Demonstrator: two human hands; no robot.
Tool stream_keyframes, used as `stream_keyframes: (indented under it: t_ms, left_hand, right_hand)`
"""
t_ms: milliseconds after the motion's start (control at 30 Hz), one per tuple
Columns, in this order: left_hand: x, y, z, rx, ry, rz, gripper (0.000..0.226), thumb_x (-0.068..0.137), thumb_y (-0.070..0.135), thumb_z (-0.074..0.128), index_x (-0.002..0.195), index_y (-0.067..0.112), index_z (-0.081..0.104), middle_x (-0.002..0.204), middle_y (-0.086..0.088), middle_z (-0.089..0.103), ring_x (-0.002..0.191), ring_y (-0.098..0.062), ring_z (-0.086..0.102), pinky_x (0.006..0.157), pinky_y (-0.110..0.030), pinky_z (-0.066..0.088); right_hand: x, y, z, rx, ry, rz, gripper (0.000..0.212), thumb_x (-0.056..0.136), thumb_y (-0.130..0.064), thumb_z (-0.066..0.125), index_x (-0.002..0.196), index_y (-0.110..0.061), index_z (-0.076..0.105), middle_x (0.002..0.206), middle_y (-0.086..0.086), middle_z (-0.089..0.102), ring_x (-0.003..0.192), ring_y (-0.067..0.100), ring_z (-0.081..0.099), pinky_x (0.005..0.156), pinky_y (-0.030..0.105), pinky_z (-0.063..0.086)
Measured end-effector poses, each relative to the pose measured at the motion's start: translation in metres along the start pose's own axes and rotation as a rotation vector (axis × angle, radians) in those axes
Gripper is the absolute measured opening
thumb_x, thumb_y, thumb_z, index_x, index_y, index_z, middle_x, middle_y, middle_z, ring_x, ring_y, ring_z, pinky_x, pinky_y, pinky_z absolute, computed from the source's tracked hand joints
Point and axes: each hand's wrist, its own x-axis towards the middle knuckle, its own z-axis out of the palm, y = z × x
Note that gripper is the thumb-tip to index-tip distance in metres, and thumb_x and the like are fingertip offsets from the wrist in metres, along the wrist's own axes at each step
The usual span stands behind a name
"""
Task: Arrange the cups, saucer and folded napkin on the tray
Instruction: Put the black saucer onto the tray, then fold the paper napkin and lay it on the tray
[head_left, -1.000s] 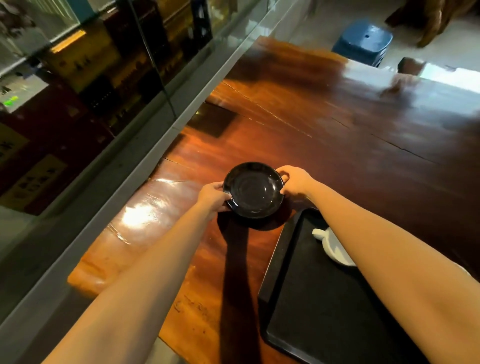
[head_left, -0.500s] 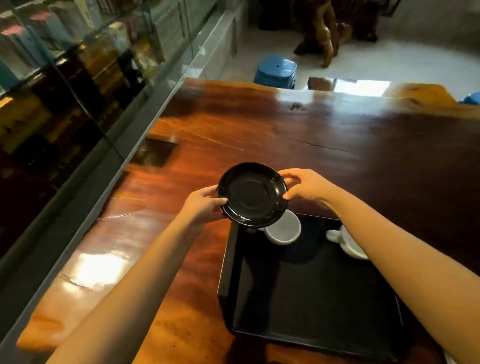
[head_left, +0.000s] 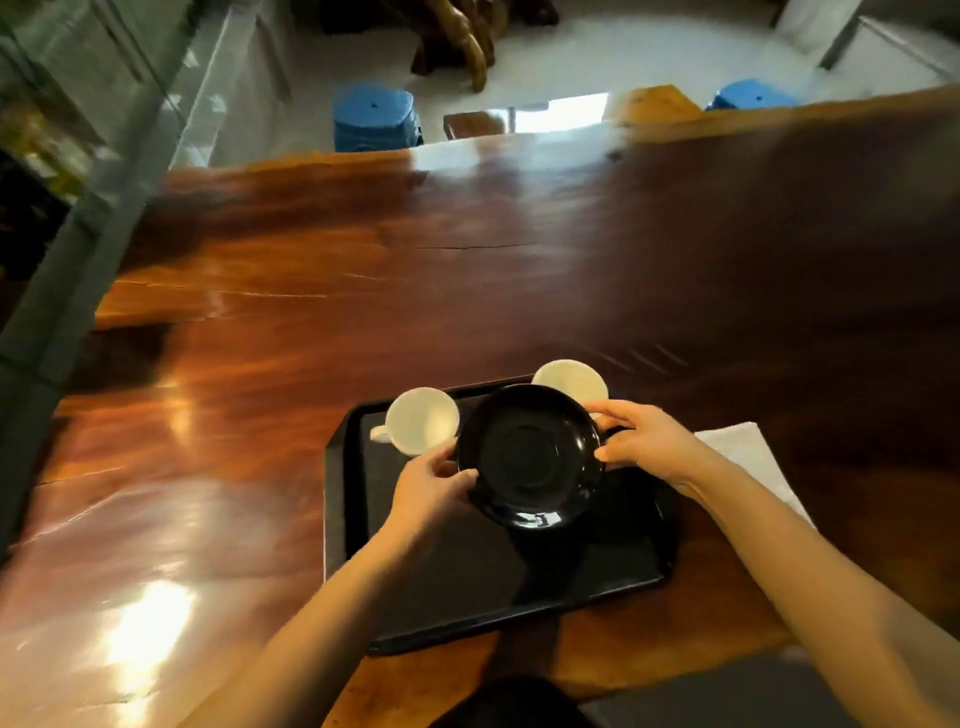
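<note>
Saucer (head_left: 530, 457) placement in hand — left hand (head_left: 428, 480) and right hand (head_left: 641, 441) pinch its rim above the tray (head_left: 467, 587) — next, level lowering clear of both cups.

Glossy black saucer (head_left: 530, 457); matt black tray (head_left: 447, 582); polished wood table (head_left: 311, 312); smooth white cups (head_left: 422, 422).
</note>
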Motion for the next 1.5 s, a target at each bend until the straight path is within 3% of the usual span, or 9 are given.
stream_keyframes:
  t_ms: [200,400,567,667,733,800,1000,1233,1500]
  left_hand:
    - [0.008,-0.036,0.056,0.093,-0.057,-0.11,0.045,0.084,-0.007,0.056,0.122,0.017,0.06,0.105,-0.003,0.068,0.097,-0.019,0.064,0.068,-0.021,0.051]
    - [0.023,-0.063,0.079,0.284,-0.038,-0.157,0.046,0.086,-0.001,0.056,0.126,0.02,0.059,0.103,0.001,0.069,0.086,-0.011,0.066,0.071,-0.029,0.059]
    - [0.026,-0.071,0.086,0.31,0.01,-0.223,0.049,0.089,0.0,0.055,0.132,0.022,0.053,0.091,0.001,0.064,0.074,-0.01,0.062,0.061,-0.027,0.055]
    - [0.025,-0.075,0.089,0.328,0.032,-0.249,0.05,0.09,0.002,0.054,0.136,0.022,0.049,0.087,0.006,0.058,0.073,-0.009,0.06,0.06,-0.024,0.053]
    - [0.025,-0.075,0.091,0.353,0.044,-0.237,0.05,0.091,0.003,0.054,0.136,0.022,0.048,0.086,0.007,0.057,0.073,-0.008,0.059,0.062,-0.025,0.054]
    - [0.023,-0.076,0.092,0.411,0.052,-0.209,0.049,0.091,0.004,0.054,0.136,0.023,0.048,0.088,0.006,0.058,0.075,-0.009,0.061,0.065,-0.028,0.057]
    - [0.023,-0.064,0.094,0.833,0.081,-0.096,0.053,0.092,0.026,0.054,0.142,0.014,0.039,0.133,-0.014,0.054,0.113,-0.027,0.06,0.094,-0.037,0.052]
    - [-0.002,-0.012,0.158,0.719,0.152,0.38,0.034,0.092,0.014,0.053,0.125,0.014,0.056,0.111,0.001,0.058,0.102,-0.009,0.055,0.085,-0.017,0.039]
    - [0.029,-0.042,0.306,0.663,-0.275,-0.103,0.06,0.091,0.02,0.05,0.147,0.013,0.029,0.14,-0.012,0.047,0.12,-0.027,0.054,0.095,-0.035,0.048]
  right_hand:
    - [0.002,0.078,-0.013,0.016,0.103,0.147,0.062,0.078,0.018,0.053,0.131,-0.014,0.052,0.103,0.012,0.064,0.091,0.025,0.065,0.072,0.031,0.058]
    - [0.013,0.12,-0.004,-0.036,0.141,0.211,0.063,0.08,0.015,0.052,0.135,-0.016,0.048,0.108,0.009,0.061,0.096,0.032,0.064,0.08,0.045,0.057]
    - [0.017,0.128,0.002,-0.206,0.128,0.153,0.064,0.085,0.008,0.044,0.143,-0.017,0.036,0.135,0.011,0.053,0.087,0.017,0.056,0.057,0.019,0.04]
    - [0.018,0.13,0.006,-0.289,0.126,0.143,0.067,0.085,0.007,0.044,0.146,-0.017,0.029,0.137,0.012,0.05,0.07,0.011,0.046,0.071,0.03,0.046]
    - [0.017,0.131,0.008,-0.338,0.103,0.154,0.069,0.086,0.005,0.045,0.148,-0.017,0.024,0.14,0.013,0.046,0.09,0.02,0.055,0.08,0.035,0.047]
    - [0.015,0.129,0.01,-0.344,0.086,0.154,0.069,0.088,0.003,0.046,0.149,-0.017,0.02,0.148,0.011,0.037,0.115,0.027,0.055,0.092,0.036,0.047]
    - [0.002,0.123,-0.003,-0.23,0.015,0.107,0.062,0.092,-0.012,0.049,0.148,-0.017,0.022,0.151,0.008,0.035,0.129,0.022,0.046,0.102,0.033,0.043]
    - [-0.011,0.154,-0.093,-0.313,0.365,-0.04,0.041,0.093,-0.012,0.05,0.133,-0.009,0.048,0.136,0.012,0.053,0.127,0.026,0.047,0.104,0.034,0.037]
    - [-0.01,0.231,-0.148,-0.576,0.495,0.238,0.044,0.092,-0.014,0.049,0.134,-0.007,0.039,0.134,0.018,0.04,0.12,0.034,0.039,0.094,0.039,0.041]
